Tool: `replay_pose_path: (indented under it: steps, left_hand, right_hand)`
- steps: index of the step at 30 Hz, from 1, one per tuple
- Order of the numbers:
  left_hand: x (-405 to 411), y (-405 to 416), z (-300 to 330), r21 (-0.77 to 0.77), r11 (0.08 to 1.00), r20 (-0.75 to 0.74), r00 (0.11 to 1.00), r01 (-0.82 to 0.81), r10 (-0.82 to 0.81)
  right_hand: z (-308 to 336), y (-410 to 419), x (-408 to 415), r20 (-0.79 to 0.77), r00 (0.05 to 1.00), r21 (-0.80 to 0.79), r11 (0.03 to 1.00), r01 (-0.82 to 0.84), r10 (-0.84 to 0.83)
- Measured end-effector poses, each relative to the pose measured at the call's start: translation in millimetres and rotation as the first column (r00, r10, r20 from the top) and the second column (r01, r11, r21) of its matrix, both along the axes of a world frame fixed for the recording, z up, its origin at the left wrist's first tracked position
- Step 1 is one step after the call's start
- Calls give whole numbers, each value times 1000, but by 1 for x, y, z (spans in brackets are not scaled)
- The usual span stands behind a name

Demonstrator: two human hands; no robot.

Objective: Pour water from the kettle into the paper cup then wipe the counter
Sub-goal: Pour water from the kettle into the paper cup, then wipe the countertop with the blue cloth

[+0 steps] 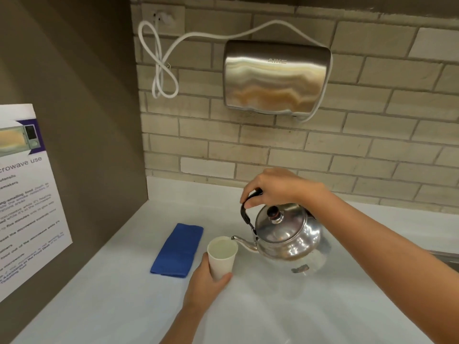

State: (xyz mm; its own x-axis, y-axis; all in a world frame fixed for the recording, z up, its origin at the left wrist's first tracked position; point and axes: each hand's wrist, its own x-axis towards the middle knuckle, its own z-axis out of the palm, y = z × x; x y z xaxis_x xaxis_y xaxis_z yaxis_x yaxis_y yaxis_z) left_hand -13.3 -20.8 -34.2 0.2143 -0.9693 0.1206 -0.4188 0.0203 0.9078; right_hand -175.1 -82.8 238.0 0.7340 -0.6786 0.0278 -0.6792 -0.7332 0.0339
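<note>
A shiny steel kettle (288,234) with a black handle and knob is held above the white counter (323,306), tilted to the left. My right hand (275,189) grips its handle from above. The spout tip sits at the rim of a white paper cup (221,256), which holds some water. My left hand (206,284) wraps the cup's lower half from the near side. A folded blue cloth (178,249) lies flat on the counter just left of the cup.
A steel hand dryer (275,78) with a looped white cord (161,70) hangs on the brick wall behind. A brown side panel at left carries a microwave-use notice (24,194). A sink edge (447,256) shows at the far right.
</note>
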Motion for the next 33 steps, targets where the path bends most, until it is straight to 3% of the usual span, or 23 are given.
replay_pose_path:
  steps: [6, 14, 33]
  left_hand:
    - [0, 2, 2, 5, 1000, -25, 1000, 6, -5]
    - [1, 1, 0, 6, 1000, -21, 1000, -8, 8]
    - [2, -1, -5, 4, 1000, -29, 1000, -4, 4]
  right_hand:
    - [-4, -24, -36, 283, 950, 84, 990, 114, -133]
    - [-29, -63, -30, 622, 757, 168, 978, 124, -203]
    - [-111, -127, 16, 624, 720, 220, 953, 209, -302]
